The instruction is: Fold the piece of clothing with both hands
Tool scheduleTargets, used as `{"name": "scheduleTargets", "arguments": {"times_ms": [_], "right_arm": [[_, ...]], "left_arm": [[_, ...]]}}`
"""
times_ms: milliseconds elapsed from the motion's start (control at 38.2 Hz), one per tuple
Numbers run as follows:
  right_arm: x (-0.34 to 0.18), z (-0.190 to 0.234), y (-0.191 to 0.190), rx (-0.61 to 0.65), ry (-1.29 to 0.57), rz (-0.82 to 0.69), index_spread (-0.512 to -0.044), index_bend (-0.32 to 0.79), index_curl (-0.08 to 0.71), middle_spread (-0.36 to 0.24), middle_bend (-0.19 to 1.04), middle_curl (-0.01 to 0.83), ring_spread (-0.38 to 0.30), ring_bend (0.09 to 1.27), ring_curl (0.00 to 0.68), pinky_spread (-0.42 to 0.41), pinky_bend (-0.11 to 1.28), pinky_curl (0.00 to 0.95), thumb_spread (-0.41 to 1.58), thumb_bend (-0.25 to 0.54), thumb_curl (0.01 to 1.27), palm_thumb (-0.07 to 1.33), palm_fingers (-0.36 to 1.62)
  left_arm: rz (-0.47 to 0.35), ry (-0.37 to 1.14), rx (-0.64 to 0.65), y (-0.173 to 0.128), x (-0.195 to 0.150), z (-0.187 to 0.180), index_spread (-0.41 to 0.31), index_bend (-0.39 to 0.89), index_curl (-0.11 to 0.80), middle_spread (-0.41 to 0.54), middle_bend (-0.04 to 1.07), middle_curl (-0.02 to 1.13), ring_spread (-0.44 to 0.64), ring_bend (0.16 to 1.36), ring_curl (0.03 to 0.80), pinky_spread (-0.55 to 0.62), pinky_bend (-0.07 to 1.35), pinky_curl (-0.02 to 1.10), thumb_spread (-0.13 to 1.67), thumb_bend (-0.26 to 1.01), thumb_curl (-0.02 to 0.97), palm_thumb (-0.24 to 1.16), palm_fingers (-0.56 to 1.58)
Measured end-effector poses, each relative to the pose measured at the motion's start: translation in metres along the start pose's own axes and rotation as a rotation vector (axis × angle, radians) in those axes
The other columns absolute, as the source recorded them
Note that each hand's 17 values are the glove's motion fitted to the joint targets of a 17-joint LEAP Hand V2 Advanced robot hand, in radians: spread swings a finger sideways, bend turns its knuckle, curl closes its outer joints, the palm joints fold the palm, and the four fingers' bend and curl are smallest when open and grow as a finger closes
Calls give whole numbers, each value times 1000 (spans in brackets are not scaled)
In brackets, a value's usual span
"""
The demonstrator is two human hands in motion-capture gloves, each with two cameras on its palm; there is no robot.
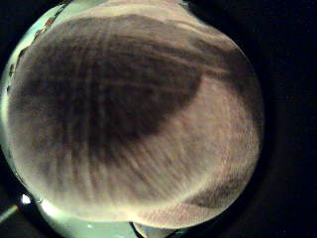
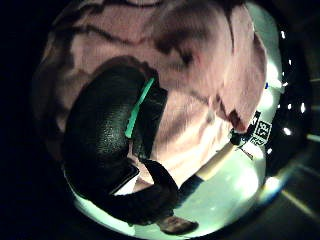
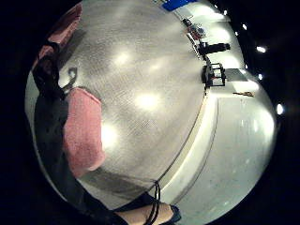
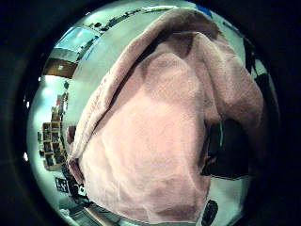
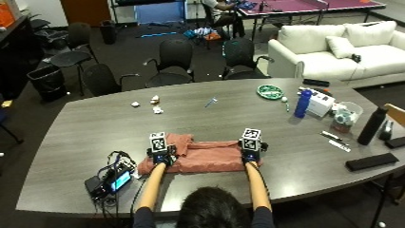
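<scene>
A salmon-pink piece of clothing (image 5: 202, 159) lies bunched in a wide strip on the grey table (image 5: 82, 128), just in front of the person. My left hand (image 5: 162, 156) is at its left end and my right hand (image 5: 251, 153) at its right end. In the left palm views the cloth (image 1: 133, 124) fills the picture, and the gloved thumb (image 2: 110, 150) curls against the wrinkled fabric (image 2: 200, 100). Near the right palm the cloth (image 4: 155, 150) hangs in a raised fold; its edge (image 3: 82, 131) shows beside gloved fingers above the tabletop (image 3: 150, 70).
A black device with cables (image 5: 110, 179) sits just left of the left arm. On the right of the table are a blue bottle (image 5: 303, 103), a white box (image 5: 321, 100), a green plate (image 5: 270, 91), a black bottle (image 5: 371, 124) and a black case (image 5: 371, 161). Small white bits (image 5: 155, 107) lie further back.
</scene>
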State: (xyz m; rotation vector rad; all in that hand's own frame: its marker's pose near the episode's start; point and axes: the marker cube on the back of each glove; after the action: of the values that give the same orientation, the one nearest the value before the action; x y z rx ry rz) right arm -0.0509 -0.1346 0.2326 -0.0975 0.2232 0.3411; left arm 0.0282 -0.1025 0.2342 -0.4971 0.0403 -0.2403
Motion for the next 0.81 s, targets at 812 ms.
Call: {"name": "scheduleTargets", "arguments": {"times_ms": [812], "right_arm": [[-12, -210, 51, 238, -31, 23, -244, 147, 343, -209, 437, 540, -240, 762, 487, -362, 629, 396, 1085, 9, 526, 974, 1313]], "left_arm": [[89, 72, 128, 46, -35, -58, -61, 172, 349, 273, 144, 191, 430, 592, 330, 322, 550, 372, 1225, -15, 270, 117, -14]]}}
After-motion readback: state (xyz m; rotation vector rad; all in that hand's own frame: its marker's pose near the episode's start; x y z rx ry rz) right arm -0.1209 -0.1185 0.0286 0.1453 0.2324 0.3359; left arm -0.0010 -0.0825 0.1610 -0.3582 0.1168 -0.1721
